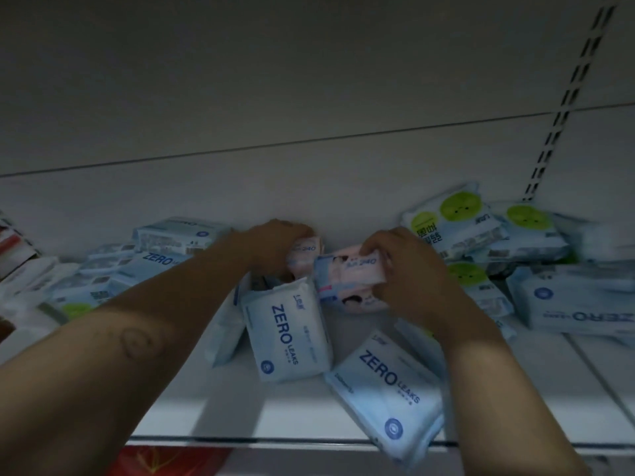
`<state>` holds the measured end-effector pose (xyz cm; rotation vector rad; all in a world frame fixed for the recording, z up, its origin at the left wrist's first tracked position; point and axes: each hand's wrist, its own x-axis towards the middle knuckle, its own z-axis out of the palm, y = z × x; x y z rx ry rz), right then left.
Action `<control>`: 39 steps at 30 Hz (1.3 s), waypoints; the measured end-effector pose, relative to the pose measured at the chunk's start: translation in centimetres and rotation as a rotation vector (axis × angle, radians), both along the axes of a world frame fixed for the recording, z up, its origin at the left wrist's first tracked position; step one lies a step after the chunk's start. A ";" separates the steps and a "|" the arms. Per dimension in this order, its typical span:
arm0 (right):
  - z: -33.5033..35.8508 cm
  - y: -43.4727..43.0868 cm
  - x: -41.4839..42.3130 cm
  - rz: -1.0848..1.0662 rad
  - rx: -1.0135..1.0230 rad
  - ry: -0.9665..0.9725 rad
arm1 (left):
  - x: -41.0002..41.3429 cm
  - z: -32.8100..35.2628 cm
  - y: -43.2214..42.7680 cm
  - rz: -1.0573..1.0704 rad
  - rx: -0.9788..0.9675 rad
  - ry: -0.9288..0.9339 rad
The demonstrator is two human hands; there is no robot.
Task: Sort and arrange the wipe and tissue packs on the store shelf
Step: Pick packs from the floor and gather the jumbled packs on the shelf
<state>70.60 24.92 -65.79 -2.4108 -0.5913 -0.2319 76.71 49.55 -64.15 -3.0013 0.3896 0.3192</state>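
Head view only. Landmark: standing ZERO pack point(287, 333), mid-shelf.

Left hand point(280, 242) sat just behind the landmark, fingers curled down over a pink pack point(307, 251) close to the back panel point(309, 187). Right hand point(405, 266) was behind it and to the right, fingers and thumb wrapped round the end of a second pink pack point(348, 273). That pack was held right beside the first; contact could not be told.

Judgement: the matching pink packs were being brought together as one group, and the end grip left the printed face showing for lining up.

Edges: a loose ZERO pack point(388, 396) lay front-right of the landmark, its corner overhanging the shelf point(240, 417) lip. It could likely slip if nudged.

Green-dot packs point(457, 214) were heaped well to the right of the landmark, blue packs point(178, 235) well to its left. Bare shelf showed front-left of it, which looked the best room for moving.
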 end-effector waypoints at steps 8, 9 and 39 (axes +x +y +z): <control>0.3 -1.5 -0.4 -0.164 0.302 -0.066 | -1.9 2.3 -1.7 -0.068 -0.036 -0.298; 0.7 -1.6 -0.8 -0.187 0.376 -0.073 | -2.4 3.4 -1.8 -0.065 -0.095 -0.318; -12.3 4.2 -30.5 -0.041 -0.442 0.597 | -45.0 -15.9 -2.9 0.845 -0.381 -0.069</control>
